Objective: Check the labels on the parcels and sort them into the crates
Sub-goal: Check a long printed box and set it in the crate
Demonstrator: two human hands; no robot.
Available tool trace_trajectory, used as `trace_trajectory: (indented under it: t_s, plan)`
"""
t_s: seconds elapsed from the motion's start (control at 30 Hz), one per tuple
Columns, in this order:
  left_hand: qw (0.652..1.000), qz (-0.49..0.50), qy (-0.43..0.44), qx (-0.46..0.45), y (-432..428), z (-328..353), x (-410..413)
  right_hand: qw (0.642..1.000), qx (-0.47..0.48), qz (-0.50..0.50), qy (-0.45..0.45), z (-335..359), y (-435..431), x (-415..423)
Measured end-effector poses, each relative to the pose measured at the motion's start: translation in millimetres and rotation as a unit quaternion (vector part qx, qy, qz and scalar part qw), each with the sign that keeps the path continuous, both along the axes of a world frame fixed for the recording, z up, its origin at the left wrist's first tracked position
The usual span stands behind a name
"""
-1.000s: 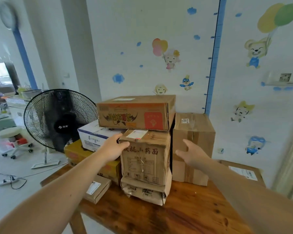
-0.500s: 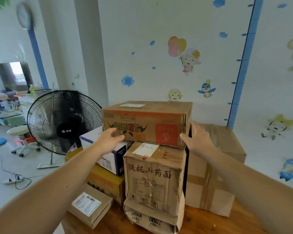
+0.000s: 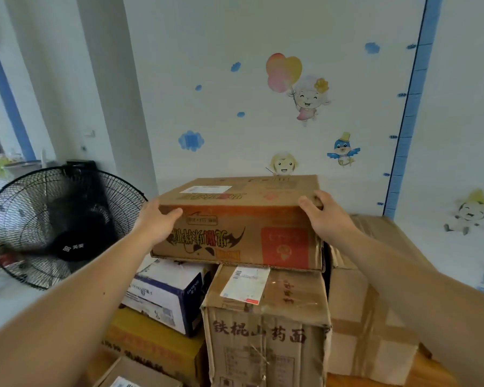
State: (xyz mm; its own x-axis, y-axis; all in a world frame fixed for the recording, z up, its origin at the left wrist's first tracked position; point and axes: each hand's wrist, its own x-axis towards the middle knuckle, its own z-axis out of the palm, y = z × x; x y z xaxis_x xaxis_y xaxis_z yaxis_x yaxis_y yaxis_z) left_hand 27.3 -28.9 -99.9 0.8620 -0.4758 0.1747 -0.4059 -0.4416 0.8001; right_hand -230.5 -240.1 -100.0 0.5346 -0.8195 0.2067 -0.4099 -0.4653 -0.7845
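Note:
A flat brown carton [image 3: 235, 236] with red and black print lies on top of the parcel stack, a white label [image 3: 206, 189] on its lid. My left hand [image 3: 157, 222] grips its left end, thumb across the front edge. My right hand [image 3: 323, 216] grips the top right corner, fingers curled over the lid. Under it stands a tall brown box [image 3: 266, 331] with black characters and a label [image 3: 245, 284] on top. A white and blue box [image 3: 165, 294] sits to its left on a yellow carton [image 3: 151, 342].
A large taped brown box [image 3: 375, 317] stands right of the stack on the wooden table [image 3: 430, 372]. A small flat parcel [image 3: 134, 375] lies at the bottom left. A black standing fan [image 3: 53, 227] is on the floor to the left. A wall with cartoon stickers is close behind.
Both hands rose from beside the lower boxes to the top carton and took hold of its two ends. My view moved closer to the stack.

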Motion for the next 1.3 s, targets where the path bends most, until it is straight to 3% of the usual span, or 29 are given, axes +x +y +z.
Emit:
trace_trajectory:
  t_s: [0.3,0.53,0.73,1.1,1.3]
  plan:
    - [0.996,-0.016,0.080,-0.033,-11.3,4.5,77.0,0.983,0.085,-0.116,-0.117,-8.2,3.2,26.0]
    - [0.954,-0.126,0.261,-0.072,-10.4,-6.2,116.8,0.951,0.177,-0.161,-0.197,-9.1,9.7,36.4]
    - [0.929,-0.135,0.322,-0.119,-14.2,-23.3,120.7,0.929,0.227,-0.188,-0.223,-15.5,16.4,41.9]
    - [0.920,-0.151,0.329,-0.151,-2.2,-23.3,115.1,0.912,0.260,-0.208,-0.241,-16.8,29.6,41.4]
    - [0.912,-0.211,0.282,-0.210,12.2,-5.5,104.2,0.915,0.220,-0.141,-0.309,6.8,44.0,14.3]
